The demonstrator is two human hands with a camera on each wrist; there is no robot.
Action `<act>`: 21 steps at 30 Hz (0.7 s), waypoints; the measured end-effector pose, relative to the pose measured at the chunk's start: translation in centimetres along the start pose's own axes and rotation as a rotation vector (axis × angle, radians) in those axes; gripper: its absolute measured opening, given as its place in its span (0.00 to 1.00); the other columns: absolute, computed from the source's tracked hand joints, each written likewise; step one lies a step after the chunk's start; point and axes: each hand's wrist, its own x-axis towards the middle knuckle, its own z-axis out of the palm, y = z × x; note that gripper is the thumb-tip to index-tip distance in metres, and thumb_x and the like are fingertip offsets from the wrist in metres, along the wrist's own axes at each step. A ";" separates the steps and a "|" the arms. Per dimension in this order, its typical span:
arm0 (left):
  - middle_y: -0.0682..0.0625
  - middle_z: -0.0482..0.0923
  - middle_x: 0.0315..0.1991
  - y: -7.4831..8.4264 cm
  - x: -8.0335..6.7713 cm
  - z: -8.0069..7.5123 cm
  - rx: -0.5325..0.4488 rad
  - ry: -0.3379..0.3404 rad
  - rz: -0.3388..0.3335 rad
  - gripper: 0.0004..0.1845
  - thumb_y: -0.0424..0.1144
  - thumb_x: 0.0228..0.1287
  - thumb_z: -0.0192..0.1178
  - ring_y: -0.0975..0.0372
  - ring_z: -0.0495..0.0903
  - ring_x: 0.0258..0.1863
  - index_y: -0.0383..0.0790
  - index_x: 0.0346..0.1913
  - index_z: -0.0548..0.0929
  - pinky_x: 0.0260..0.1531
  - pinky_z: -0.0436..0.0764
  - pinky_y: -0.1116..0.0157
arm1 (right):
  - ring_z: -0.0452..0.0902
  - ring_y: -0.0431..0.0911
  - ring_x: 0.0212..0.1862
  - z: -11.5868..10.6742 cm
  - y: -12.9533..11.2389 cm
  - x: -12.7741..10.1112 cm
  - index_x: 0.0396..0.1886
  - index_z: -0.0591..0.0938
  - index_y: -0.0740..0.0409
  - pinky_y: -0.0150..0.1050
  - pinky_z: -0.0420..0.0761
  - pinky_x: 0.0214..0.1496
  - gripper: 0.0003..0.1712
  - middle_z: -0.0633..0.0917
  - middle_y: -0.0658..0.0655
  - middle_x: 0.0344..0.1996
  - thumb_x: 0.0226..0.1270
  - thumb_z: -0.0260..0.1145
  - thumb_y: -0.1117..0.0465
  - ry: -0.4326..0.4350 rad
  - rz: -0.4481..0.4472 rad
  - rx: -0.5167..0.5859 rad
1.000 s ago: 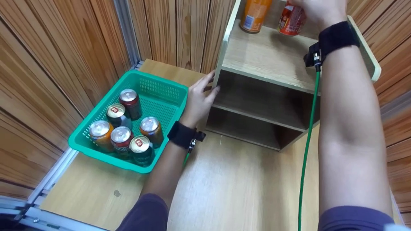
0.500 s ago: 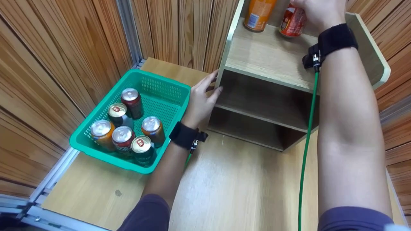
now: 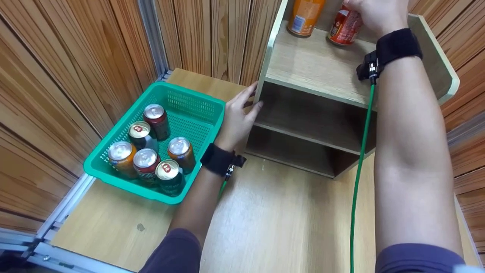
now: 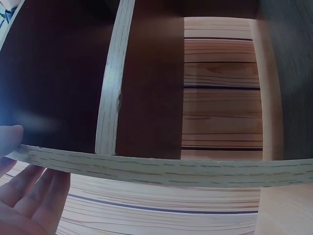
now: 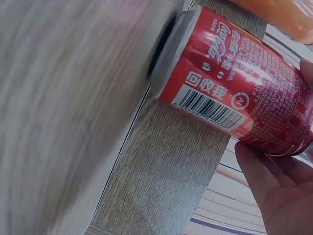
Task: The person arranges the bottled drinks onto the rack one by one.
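Lowered since a second ago, your right hand (image 3: 373, 13) grips the red can (image 3: 344, 25) on the shelf's (image 3: 314, 66) top back edge, left hand (image 3: 237, 117) flat against its side.

The red can (image 5: 239, 93) bears Chinese characters and a barcode.

Head camera high up, looks down at table, basket (image 3: 189, 113) and shelf (image 3: 314, 68). Left wrist camera very close, faces into shelf (image 4: 110, 98) holes. Right wrist camera very close, faces red can (image 5: 234, 85) on top board. Head view shares shelf with both, red can (image 3: 344, 26) with right.
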 end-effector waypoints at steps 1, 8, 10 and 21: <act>0.49 0.72 0.53 0.0 0.0 0.0 0.001 -0.002 -0.001 0.25 0.33 0.58 0.58 0.67 0.72 0.49 0.39 0.60 0.70 0.40 0.78 0.63 | 0.66 0.33 0.38 0.0 0.0 -0.2 0.49 0.75 0.46 0.32 0.66 0.42 0.32 0.73 0.43 0.40 0.42 0.69 0.40 -0.002 0.013 0.014; 0.48 0.71 0.55 -0.2 0.0 0.4 -0.007 0.004 0.003 0.25 0.32 0.57 0.58 0.67 0.71 0.50 0.39 0.60 0.70 0.40 0.78 0.63 | 0.64 0.37 0.49 0.0 -0.2 -1.1 0.56 0.70 0.45 0.34 0.66 0.55 0.39 0.69 0.45 0.50 0.41 0.70 0.42 -0.024 0.073 0.050; 0.48 0.72 0.54 -0.2 0.1 0.5 -0.007 0.001 0.003 0.25 0.32 0.58 0.58 0.67 0.72 0.50 0.39 0.60 0.70 0.40 0.78 0.64 | 0.62 0.37 0.53 -0.1 -0.1 -1.1 0.59 0.67 0.43 0.35 0.64 0.58 0.41 0.67 0.45 0.54 0.42 0.70 0.44 -0.019 0.049 0.025; 0.48 0.73 0.53 -1.0 0.0 0.3 0.004 0.000 -0.008 0.26 0.32 0.57 0.59 0.66 0.74 0.47 0.39 0.60 0.69 0.40 0.78 0.65 | 0.62 0.38 0.55 -0.1 -0.5 -2.0 0.60 0.66 0.41 0.33 0.64 0.58 0.39 0.66 0.46 0.56 0.46 0.67 0.43 0.005 -0.067 -0.063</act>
